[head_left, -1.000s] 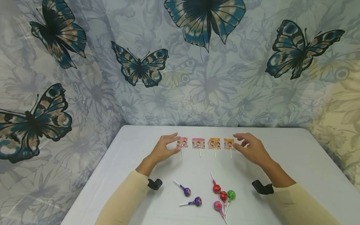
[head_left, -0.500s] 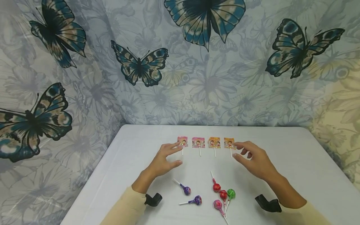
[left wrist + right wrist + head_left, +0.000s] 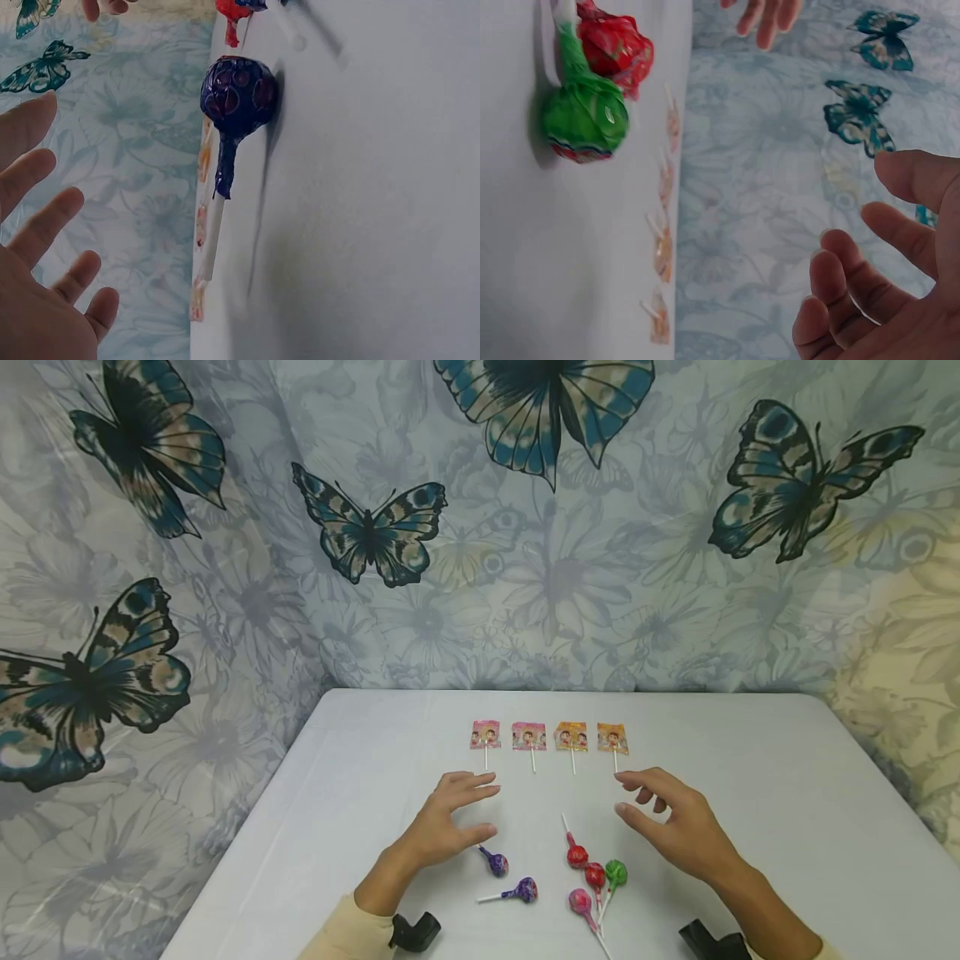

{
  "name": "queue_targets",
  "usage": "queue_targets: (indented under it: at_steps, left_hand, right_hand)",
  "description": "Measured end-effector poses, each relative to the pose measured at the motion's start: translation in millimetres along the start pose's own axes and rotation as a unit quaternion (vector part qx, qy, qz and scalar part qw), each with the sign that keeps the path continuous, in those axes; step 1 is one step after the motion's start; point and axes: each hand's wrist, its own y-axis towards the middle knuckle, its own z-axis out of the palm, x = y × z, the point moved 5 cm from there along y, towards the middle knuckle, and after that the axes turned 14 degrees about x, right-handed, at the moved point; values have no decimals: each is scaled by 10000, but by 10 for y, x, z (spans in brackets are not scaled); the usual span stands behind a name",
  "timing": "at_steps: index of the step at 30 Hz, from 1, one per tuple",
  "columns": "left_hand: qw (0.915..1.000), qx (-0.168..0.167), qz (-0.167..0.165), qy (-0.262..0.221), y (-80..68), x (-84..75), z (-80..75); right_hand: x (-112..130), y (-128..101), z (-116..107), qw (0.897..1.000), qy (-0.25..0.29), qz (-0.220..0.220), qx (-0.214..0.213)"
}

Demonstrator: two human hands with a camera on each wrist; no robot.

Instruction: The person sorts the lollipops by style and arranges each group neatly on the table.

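Both hands hover empty over the white table [image 3: 750, 752], fingers loose and spread. The left hand [image 3: 442, 827] hangs just above a purple lollipop [image 3: 495, 862], its palm nearly touching it; a second purple lollipop [image 3: 521, 892] lies just nearer the front edge. The right hand [image 3: 675, 827] floats beside the cluster of red lollipops [image 3: 577, 857], a green lollipop [image 3: 617, 874] and a pink lollipop [image 3: 581, 905]. Toward the back edge, four flat wrapped lollipops [image 3: 528, 737] sit in a neat row, sticks pointing at the person, pink pair left, orange pair right, apparently grouped by colour. A butterfly-print curtain [image 3: 225, 527] hangs behind.
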Motion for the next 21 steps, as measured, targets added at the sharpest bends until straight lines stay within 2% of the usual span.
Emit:
queue_targets:
  at_steps: [6,21]
  left_hand:
    - [9995,231,-75,-186,-49,-13,109]
    - [9950,587,-492,-633,-150,67,275]
  right_hand:
    - [-18,-96,110,9996,103,240,127]
    - [-141,-212,345,9976,521,147,436]
